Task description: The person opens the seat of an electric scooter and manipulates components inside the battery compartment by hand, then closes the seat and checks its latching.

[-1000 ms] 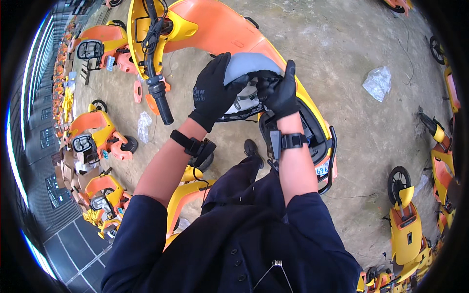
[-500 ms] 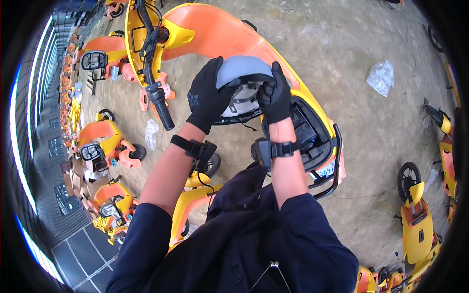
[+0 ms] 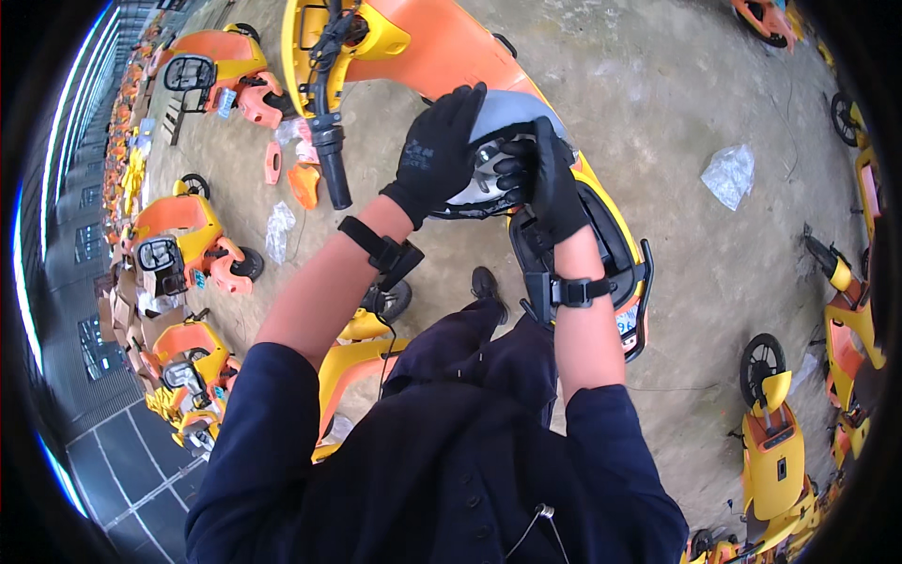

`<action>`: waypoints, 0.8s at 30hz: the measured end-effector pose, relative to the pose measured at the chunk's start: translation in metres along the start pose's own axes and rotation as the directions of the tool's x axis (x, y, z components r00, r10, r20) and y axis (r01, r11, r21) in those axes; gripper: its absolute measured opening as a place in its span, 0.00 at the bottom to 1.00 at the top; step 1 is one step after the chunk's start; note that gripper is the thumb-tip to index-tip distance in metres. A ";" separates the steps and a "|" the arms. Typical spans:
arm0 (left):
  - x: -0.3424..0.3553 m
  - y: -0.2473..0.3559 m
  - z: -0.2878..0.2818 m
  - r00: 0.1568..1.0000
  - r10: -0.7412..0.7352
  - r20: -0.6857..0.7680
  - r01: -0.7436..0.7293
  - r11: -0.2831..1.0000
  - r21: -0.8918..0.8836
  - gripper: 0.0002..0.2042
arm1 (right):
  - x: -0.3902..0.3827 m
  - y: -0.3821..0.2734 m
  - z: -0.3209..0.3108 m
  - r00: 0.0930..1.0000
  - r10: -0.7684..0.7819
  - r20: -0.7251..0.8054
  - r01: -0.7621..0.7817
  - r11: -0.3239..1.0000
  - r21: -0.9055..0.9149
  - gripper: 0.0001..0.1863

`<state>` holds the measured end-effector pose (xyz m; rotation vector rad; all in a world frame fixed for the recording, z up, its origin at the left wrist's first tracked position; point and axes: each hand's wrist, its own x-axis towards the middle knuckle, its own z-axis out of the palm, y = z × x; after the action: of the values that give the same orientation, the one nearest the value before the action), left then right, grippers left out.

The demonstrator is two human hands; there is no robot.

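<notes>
A helmet with a smooth light grey shell is held up in front of me, its opening turned toward me. Dark edging and pale lining show inside it. My left hand, in a black glove, grips the left side, its fingers lying up along the shell. My right hand, gloved too, holds the right side, with fingers bent into the opening. What its fingertips touch inside is hidden. Just beyond and below the helmet stands a yellow and orange scooter with its black seat compartment uncovered.
The scooter's handlebar juts out left of my hands, its rear rack to the right. Another yellow scooter stands close by my legs. Clear plastic sheeting and an orange panel lie on concrete. More scooters line both sides.
My right hand has turned, and its fingers now reach across the helmet's opening. My left fingers have straightened along the shell. Helmet and hands sit further right in the picture as the view shifted.
</notes>
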<state>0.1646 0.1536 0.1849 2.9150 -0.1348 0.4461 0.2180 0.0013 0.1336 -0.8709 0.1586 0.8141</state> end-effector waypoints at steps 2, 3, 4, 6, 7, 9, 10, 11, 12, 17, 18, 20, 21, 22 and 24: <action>-0.013 0.010 -0.010 1.000 0.014 0.004 -0.015 0.996 0.088 0.32 | -0.006 -0.023 0.018 0.987 0.142 0.077 -0.128 0.978 -0.162 0.30; -0.016 0.020 -0.014 0.992 -0.087 0.089 0.067 0.977 0.202 0.31 | -0.003 -0.024 0.019 0.989 0.125 0.078 -0.111 0.980 -0.166 0.30; -0.016 0.025 -0.020 0.967 -0.201 0.159 0.140 0.934 0.328 0.30 | 0.006 -0.021 0.023 0.984 0.153 0.086 -0.137 0.976 -0.172 0.31; -0.004 0.036 -0.026 0.877 -0.375 0.300 0.215 0.865 0.453 0.29 | 0.012 -0.019 0.028 0.970 0.213 0.114 -0.198 0.971 -0.133 0.32; 0.001 0.041 -0.030 0.724 -0.558 0.405 0.268 0.769 0.580 0.28 | 0.012 -0.018 0.029 0.925 0.294 0.241 -0.250 0.948 -0.197 0.32; 0.006 0.041 -0.016 0.741 -0.542 0.396 0.218 0.752 0.622 0.17 | 0.004 -0.008 0.030 0.963 0.165 0.214 -0.093 0.946 -0.310 0.26; 0.023 0.056 -0.025 0.687 -0.510 0.517 0.090 0.766 0.637 0.14 | 0.015 0.008 0.008 0.952 -0.023 0.304 0.139 0.921 -0.363 0.23; 0.040 0.069 -0.032 0.609 -0.478 0.633 -0.042 0.777 0.627 0.12 | 0.027 0.026 -0.017 0.903 -0.210 0.375 0.360 0.846 -0.394 0.22; 0.038 0.064 -0.032 0.607 -0.491 0.625 -0.039 0.767 0.640 0.12 | 0.021 0.032 -0.017 0.897 -0.305 0.320 0.437 0.716 -0.544 0.24; 0.037 0.058 -0.021 0.593 -0.449 0.668 -0.350 0.604 0.716 0.10 | 0.007 0.061 -0.005 0.937 -0.340 0.081 0.252 0.497 -0.830 0.34; 0.043 0.063 -0.025 0.512 -0.492 0.704 -0.374 0.610 0.698 0.11 | 0.004 0.063 0.010 0.953 -0.302 -0.012 0.143 0.485 -0.863 0.25; 0.042 0.069 -0.033 0.502 -0.534 0.680 -0.309 0.624 0.718 0.12 | -0.009 0.048 0.029 0.986 -0.161 -0.041 0.046 0.503 -0.863 0.30; 0.042 0.074 -0.036 0.497 -0.559 0.663 -0.241 0.645 0.725 0.13 | -0.012 0.039 0.033 0.996 -0.026 -0.084 -0.061 0.496 -0.866 0.37; 0.041 0.081 -0.042 0.606 -0.386 0.696 -0.220 0.759 0.613 0.12 | 0.007 0.061 0.019 0.997 -0.062 0.055 0.074 0.374 -0.924 0.30; 0.053 0.097 -0.048 0.450 -0.459 0.766 -0.269 0.749 0.606 0.11 | 0.032 0.089 0.008 0.930 -0.114 0.349 0.360 0.098 -0.928 0.18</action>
<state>0.1894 0.0652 0.2629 3.4029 0.1091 -1.4937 0.1774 0.0579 0.0700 -2.0537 -0.8538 0.5947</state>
